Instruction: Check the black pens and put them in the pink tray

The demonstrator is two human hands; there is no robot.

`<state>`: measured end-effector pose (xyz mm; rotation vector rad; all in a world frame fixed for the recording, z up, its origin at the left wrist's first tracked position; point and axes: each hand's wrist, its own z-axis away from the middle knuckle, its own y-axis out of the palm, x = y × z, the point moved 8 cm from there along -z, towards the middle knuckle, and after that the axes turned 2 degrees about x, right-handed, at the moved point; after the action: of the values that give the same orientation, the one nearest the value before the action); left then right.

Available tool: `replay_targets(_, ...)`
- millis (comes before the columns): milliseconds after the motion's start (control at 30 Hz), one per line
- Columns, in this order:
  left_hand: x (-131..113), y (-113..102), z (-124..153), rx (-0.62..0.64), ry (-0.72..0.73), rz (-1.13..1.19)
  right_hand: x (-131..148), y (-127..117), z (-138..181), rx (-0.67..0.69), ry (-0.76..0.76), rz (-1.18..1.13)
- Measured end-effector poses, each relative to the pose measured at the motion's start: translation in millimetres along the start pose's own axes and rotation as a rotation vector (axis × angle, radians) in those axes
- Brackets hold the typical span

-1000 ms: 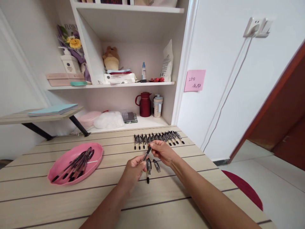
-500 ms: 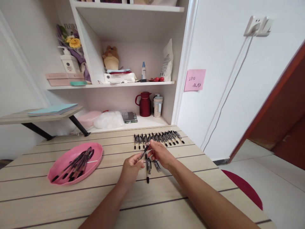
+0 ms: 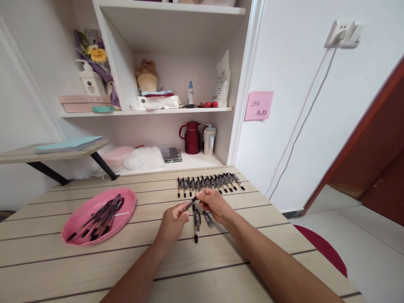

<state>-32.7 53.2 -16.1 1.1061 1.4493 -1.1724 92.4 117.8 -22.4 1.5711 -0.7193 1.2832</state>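
My left hand [image 3: 172,222] and my right hand [image 3: 213,203] meet over the middle of the wooden table [image 3: 94,261], both pinched on one black pen [image 3: 190,205] held slanted between them. The left fingers grip its lower end, the right fingers its upper end. Just below the hands lie a few loose pen parts [image 3: 198,222] on the table. Beyond the hands a row of several black pens [image 3: 210,183] lies side by side.
A pink plate [image 3: 75,233] with several black pens lies at the left of the table. Shelves behind hold a red jug [image 3: 192,137], a cup, bags and boxes. A pink note [image 3: 258,106] is stuck on the right wall.
Both hands with the pen moved slightly away from me toward the row, then settled; the pen tilts flatter now than a second ago.
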Motion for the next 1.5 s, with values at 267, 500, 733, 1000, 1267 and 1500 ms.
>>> replay_targets(267, -4, -3, 3, -0.011, 0.032, -0.131, 3, 0, -2, 0.033, -0.031, -0.059)
replay_targets(500, -13, -9, 5, -0.067, 0.131, -0.213, 5, -5, -4, 0.007, -0.036, 0.187)
replay_targets(733, 5, -15, -4, -0.113, -0.02, -0.009, 12, -25, 7, -0.064, 0.11, 1.084)
replay_targets(1000, 7, -5, 5, -0.029, -0.122, -0.029, 14, -41, -3, -0.109, 0.075, 0.881)
replay_targets(1267, 9, 4, 6, 0.06, -0.112, -0.039, 26, -49, -13, -0.151, -0.107, 0.007)
replay_targets(1500, 15, 5, 3, 0.08, -0.095, -0.087, 23, -34, -8, -0.111, -0.102, 0.025)
